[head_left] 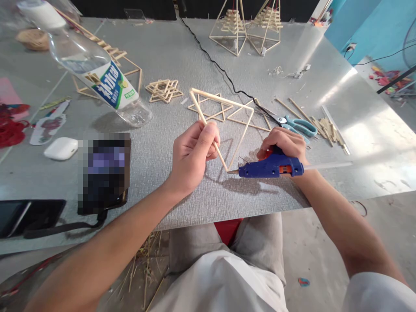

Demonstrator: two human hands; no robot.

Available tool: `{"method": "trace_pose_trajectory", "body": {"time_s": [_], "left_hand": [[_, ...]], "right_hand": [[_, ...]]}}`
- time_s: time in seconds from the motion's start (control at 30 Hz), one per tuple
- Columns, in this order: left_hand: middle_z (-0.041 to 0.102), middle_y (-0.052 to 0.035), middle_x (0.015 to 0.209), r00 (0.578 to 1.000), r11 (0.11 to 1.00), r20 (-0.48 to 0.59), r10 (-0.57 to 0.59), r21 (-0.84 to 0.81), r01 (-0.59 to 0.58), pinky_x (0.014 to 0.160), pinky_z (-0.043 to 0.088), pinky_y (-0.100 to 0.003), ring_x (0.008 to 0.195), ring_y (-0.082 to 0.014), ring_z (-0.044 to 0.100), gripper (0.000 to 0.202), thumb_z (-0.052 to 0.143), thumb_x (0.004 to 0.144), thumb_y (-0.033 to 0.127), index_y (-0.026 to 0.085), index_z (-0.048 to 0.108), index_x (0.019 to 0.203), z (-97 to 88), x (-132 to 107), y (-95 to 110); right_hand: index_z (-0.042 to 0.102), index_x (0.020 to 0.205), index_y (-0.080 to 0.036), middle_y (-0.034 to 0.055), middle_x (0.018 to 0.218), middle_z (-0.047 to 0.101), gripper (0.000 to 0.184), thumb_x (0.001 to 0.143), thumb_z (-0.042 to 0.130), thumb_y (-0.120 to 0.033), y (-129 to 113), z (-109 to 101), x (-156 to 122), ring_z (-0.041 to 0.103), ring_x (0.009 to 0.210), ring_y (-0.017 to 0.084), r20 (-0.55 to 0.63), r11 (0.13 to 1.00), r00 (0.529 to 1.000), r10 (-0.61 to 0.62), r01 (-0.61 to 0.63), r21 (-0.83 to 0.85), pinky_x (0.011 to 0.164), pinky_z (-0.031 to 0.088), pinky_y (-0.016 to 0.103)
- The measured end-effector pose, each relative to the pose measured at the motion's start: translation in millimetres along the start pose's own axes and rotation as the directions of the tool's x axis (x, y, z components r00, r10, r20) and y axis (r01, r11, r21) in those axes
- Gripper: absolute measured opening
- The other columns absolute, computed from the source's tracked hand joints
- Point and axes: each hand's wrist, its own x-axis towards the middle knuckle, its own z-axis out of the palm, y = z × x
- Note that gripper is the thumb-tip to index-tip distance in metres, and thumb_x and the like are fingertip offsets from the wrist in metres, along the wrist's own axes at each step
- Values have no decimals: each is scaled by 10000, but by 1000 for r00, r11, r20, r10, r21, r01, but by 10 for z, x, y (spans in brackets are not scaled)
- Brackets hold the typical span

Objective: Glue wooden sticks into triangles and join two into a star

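Pinched in my left hand (196, 151) is one side of a triangle of thin wooden sticks (224, 98), raised off the table. My right hand (282, 144) grips a blue hot glue gun (260, 169), a clear glue stick (329, 165) sticking out of its back end. The nozzle meets the triangle's near corner, where two sticks come together. Whether glue is on that corner is too small to tell. Behind the triangle, a flat six-pointed stick star (211, 107) lies on the table, with other joined sticks beside it.
Scissors with blue-grey handles (299, 125) and loose sticks (325, 130) lie to the right. A plastic bottle (97, 73), white earbud case (61, 148) and phone (105, 173) are at the left. Stick pyramids (229, 41) stand at the back; a black cord (212, 60) crosses the table.
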Motion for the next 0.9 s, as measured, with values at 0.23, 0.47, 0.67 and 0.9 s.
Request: {"method": "trace_pose_trajectory", "body": {"time_s": [0.23,0.47,0.67,0.9], "left_hand": [[278,79,562,990,988,-10,-138,-68,137,460,380,-240,480,-101,362,498,686,1024,622,236,537,748,15,26,6],[274,83,560,990,987,-7,-144,-73,143,449,365,-234,471,-94,346,489,705,1014,616,237,539,754,11,31,-13],[302,74,573,990,989,16,-137,-58,138,454,369,-232,485,-99,365,472,698,1020,607,238,556,763,7,16,-43],[291,79,571,992,990,29,-125,-58,127,456,377,-225,477,-98,372,483,700,1017,613,237,543,757,-3,16,-58]], "right_hand": [[614,877,-276,-39,727,675,162,958,733,-204,-10,13,1,595,623,161,-35,999,999,-30,31,25,625,447,334],[595,876,-282,-32,729,671,188,970,750,-232,-9,7,7,596,619,176,-22,999,999,-30,30,14,614,449,352],[603,855,-280,-29,702,673,181,982,730,-254,-45,2,16,601,611,179,-1,1000,1000,-2,2,23,599,453,353],[603,827,-278,-32,676,655,214,988,733,-333,-28,1,2,588,597,172,6,1000,1000,8,-9,11,595,457,353]]}}
